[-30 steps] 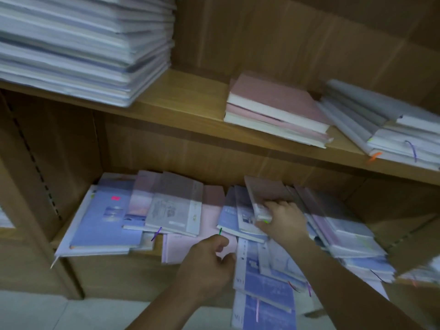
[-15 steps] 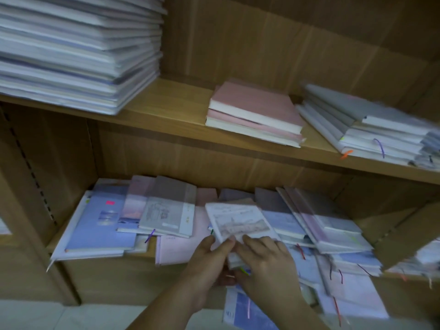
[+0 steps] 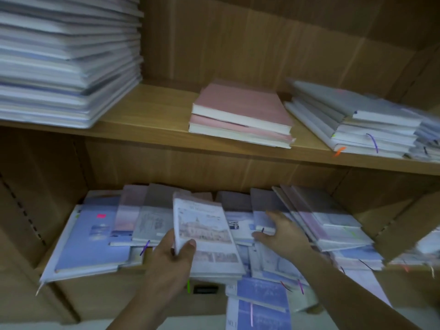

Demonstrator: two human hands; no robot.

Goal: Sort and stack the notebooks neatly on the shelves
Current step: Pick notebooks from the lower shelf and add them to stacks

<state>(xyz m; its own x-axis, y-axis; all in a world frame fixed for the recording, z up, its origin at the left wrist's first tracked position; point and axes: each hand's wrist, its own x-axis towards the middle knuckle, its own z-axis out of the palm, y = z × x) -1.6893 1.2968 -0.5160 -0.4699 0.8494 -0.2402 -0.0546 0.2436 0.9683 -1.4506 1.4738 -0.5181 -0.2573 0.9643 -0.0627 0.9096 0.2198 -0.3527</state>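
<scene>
Entry, head view.

- The illustrated notebook [image 3: 202,225] is held above the middle of the lower shelf [image 3: 100,289], tilted, with its far edge raised over the loose pile of notebooks [image 3: 269,263].
- The grip of the left hand [image 3: 173,263] is clamped on its near left corner: the thumb is pressed on the cover and the fingers are curled behind it.
- Half a second earlier both hands were set together on this notebook's near edge. Now it is carried by the left hand alone.
- The right hand [image 3: 281,234] has been shifted to the right. Its grip is apart, with the fingers spread and laid flat on the overlapping covers. Nothing is held.
- A large blue notebook [image 3: 95,239] is seen at the left of the lower shelf, overhanging the front edge. A leaning row of grey and lilac notebooks [image 3: 333,225] is seen at the right. Both are unchanged in place.
- On the upper shelf [image 3: 147,120] three stacks are noted, unchanged: a tall white stack [image 3: 66,58] at left, two pink notebooks [image 3: 242,113] in the middle and a grey stack [image 3: 352,120] at right.
- The frame is motion-blurred, so the cover print cannot be read.
</scene>
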